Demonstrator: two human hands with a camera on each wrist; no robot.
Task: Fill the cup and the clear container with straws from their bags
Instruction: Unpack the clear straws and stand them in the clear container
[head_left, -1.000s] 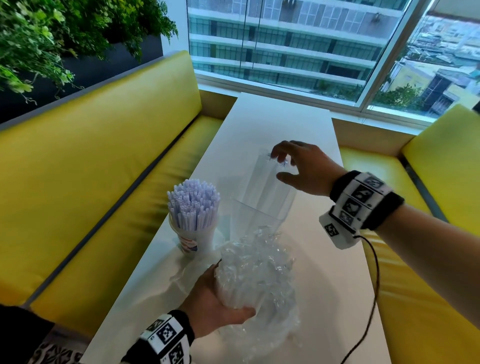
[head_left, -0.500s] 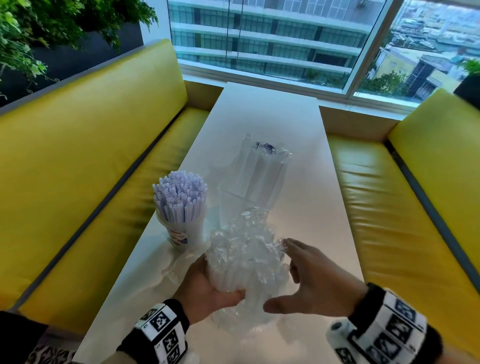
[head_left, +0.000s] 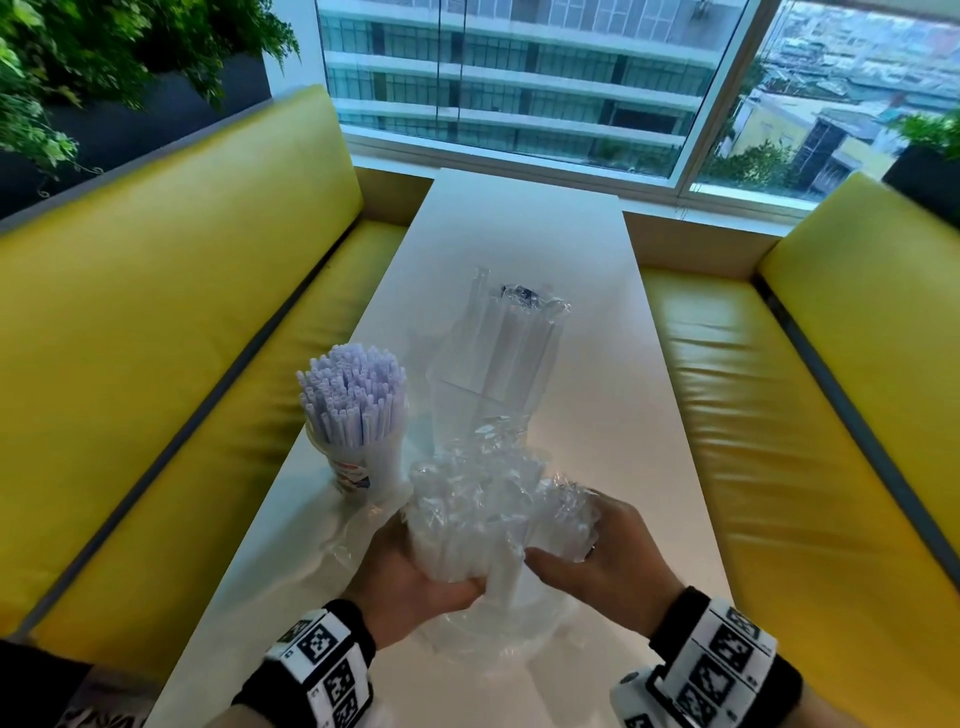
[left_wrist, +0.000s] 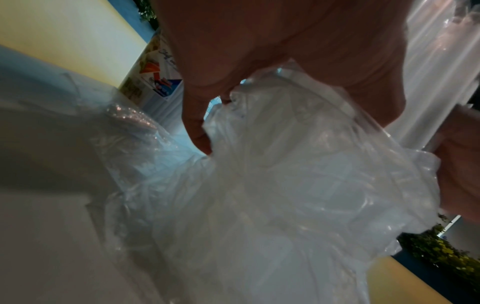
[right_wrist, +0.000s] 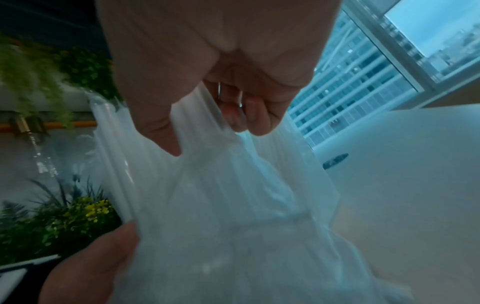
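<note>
A crinkled clear bag of wide pale straws (head_left: 483, 514) is held upright over the near part of the white table (head_left: 524, 234). My left hand (head_left: 415, 587) grips the bundle low on its left side; in the left wrist view the bag (left_wrist: 285, 185) fills the frame under its fingers (left_wrist: 197, 131). My right hand (head_left: 592, 551) pinches a group of straws through the plastic on the right; the right wrist view shows the bag (right_wrist: 233, 205) between thumb and fingertips. A paper cup (head_left: 358, 467) packed with thin white straws (head_left: 350, 384) stands to the left. Behind the bag is the clear container (head_left: 483, 405) holding wrapped straws (head_left: 514, 343).
Yellow padded benches (head_left: 156, 312) run along both long sides of the table, the right one (head_left: 831, 395) close to my right arm. A window (head_left: 519, 78) closes the far end. Loose empty plastic (head_left: 363, 530) lies on the table by the cup.
My right hand left the wrapped straws in the clear container, came back toward me and took hold of the bag's right side. The left hand kept its grip on the bag.
</note>
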